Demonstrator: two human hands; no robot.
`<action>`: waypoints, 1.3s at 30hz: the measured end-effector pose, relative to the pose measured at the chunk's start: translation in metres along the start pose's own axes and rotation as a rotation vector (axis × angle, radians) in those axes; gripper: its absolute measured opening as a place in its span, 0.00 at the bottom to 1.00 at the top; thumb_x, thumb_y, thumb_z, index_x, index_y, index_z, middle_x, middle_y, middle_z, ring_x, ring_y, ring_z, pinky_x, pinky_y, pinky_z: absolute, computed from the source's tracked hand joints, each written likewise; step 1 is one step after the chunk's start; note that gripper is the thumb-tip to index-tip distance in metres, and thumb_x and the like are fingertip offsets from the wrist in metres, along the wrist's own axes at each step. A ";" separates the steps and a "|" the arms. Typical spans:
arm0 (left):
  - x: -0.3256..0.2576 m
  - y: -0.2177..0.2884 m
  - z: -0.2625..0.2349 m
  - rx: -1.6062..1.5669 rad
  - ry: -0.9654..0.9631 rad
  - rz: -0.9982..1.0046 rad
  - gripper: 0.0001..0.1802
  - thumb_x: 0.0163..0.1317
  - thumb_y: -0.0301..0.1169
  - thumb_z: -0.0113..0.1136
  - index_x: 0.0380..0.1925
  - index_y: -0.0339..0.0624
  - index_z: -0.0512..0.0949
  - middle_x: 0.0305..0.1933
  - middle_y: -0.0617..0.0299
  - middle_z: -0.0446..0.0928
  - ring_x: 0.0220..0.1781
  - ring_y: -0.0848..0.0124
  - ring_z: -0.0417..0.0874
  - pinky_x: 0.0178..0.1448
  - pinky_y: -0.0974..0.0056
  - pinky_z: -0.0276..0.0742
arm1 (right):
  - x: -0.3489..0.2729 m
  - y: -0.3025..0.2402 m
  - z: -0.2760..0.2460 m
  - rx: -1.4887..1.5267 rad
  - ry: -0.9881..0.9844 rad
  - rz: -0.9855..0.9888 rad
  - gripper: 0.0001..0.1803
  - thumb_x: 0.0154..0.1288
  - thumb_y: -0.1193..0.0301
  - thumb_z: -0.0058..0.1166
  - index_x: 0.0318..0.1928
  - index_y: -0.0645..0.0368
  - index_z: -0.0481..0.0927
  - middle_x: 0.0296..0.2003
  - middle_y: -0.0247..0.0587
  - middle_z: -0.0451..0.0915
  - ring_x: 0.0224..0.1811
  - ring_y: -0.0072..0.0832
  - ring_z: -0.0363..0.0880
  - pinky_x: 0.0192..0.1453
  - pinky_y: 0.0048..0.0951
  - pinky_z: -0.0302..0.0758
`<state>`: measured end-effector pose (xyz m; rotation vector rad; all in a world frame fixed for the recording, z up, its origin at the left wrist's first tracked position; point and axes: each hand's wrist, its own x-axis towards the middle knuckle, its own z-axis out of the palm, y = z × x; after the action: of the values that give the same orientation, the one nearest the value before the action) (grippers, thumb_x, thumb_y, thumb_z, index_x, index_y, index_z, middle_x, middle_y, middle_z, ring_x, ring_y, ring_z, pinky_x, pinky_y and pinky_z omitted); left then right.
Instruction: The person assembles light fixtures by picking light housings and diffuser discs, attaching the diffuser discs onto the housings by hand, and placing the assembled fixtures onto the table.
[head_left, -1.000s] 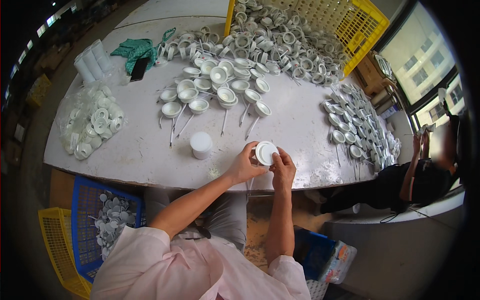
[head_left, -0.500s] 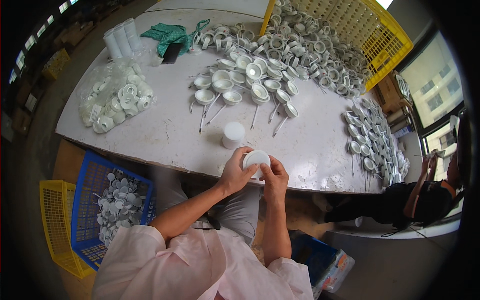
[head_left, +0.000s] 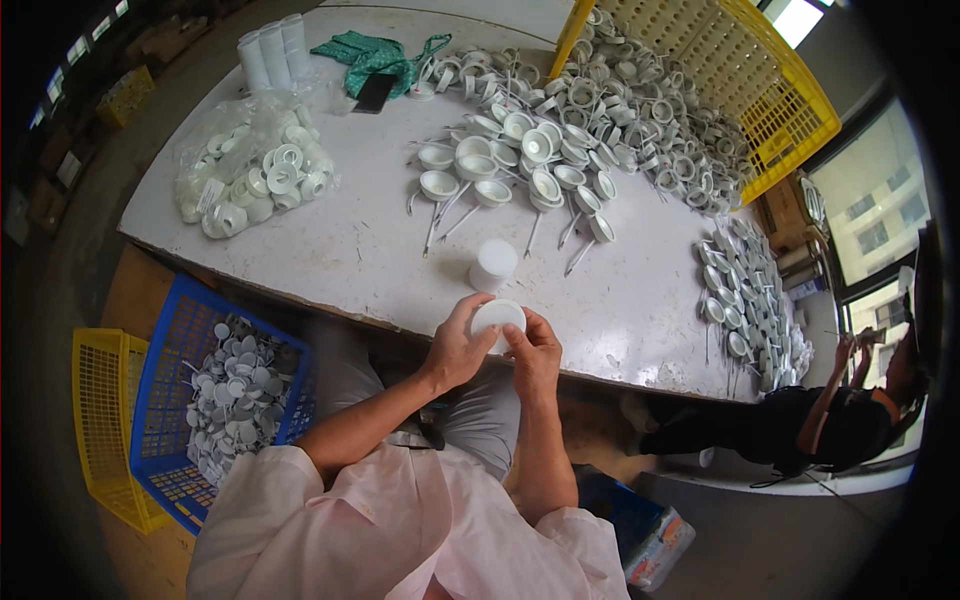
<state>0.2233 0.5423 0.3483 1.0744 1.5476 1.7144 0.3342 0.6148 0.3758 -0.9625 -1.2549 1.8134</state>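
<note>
At the table's near edge, my left hand (head_left: 454, 350) and my right hand (head_left: 539, 360) are closed on a round white light fitting (head_left: 497, 315). Its flat disc face is up, with both thumbs on its near rim and fingers around its sides. What lies beneath the disc is hidden. Just beyond my hands stands a short white cylinder (head_left: 494, 266), apparently stacked round discs. Farther off, a group of white cup-shaped lamp housings (head_left: 492, 192) with wire leads sits on the table.
A clear bag of white rings (head_left: 255, 175), white tubes (head_left: 272, 55), a green cloth (head_left: 365, 58) and a phone (head_left: 374, 93) lie left. A tipped yellow crate (head_left: 800, 110) spills housings; more housings (head_left: 735, 290) lie right. A blue basket (head_left: 165, 400) holds fittings. A person (head_left: 840, 415) is at right.
The view has shifted, so the table's things appear farther right. Both hands keep hold of the light fitting, with only a slight change in their pose.
</note>
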 end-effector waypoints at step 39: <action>-0.081 0.019 -0.091 0.115 0.544 -0.193 0.16 0.62 0.37 0.57 0.44 0.36 0.77 0.38 0.61 0.79 0.41 0.76 0.78 0.45 0.71 0.74 | -0.039 0.058 0.043 -0.098 -0.376 -0.085 0.09 0.66 0.69 0.53 0.39 0.62 0.77 0.21 0.28 0.73 0.21 0.12 0.67 0.24 0.13 0.63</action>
<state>0.1878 0.4245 0.3530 0.4987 2.0227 1.8920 0.3066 0.5475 0.3382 -0.6229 -1.5984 1.9376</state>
